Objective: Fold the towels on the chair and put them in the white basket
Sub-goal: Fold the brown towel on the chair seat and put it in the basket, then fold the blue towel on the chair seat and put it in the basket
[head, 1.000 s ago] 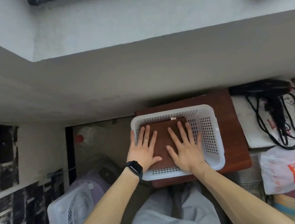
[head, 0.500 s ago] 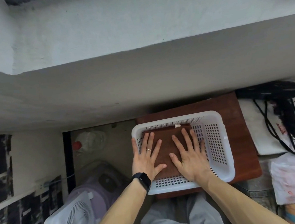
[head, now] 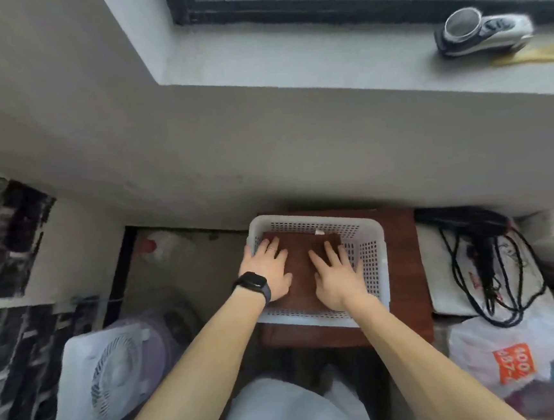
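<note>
Head view: both hands lie flat, palms down, on a folded brown towel (head: 302, 264) inside the white basket (head: 381, 254). The left hand (head: 269, 270) has its fingers straight and slightly fanned over the towel's left part, close to the basket's left wall; a black watch (head: 252, 287) sits on that wrist. The right hand (head: 336, 276) presses the towel's right part with fingers spread, its outer edge near the bare perforated floor of the basket. Neither hand curls round anything. The towel fills the left and middle of the basket, which stands on a reddish-brown wooden seat (head: 404, 265) against the wall. To the right lie a black hair dryer (head: 471, 223) with a tangled cord (head: 496, 277) and a white plastic bag (head: 482, 346); to the left, lower down, a white fan (head: 112, 375). On the windowsill above rests a small grey-and-white device (head: 484, 32) — too blurred to identify.
</note>
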